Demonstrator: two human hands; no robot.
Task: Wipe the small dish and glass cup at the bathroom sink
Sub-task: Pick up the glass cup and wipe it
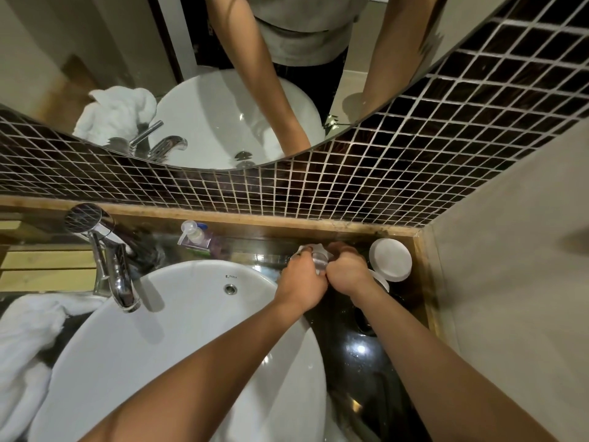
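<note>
Both hands work in the counter's cramped back corner.
Left hand (301, 279) and right hand (345, 271) clamp a glass cup (319, 259) with white cloth (306, 248); small dish (390, 259) just right, touching the wooden edge (424, 282).

A single wide-angle head view looks steeply down and forward from close above the white sink (178, 330) toward the mirror (127, 59) and tiled wall (414, 161), whose curved edges are probably lens distortion.
</note>
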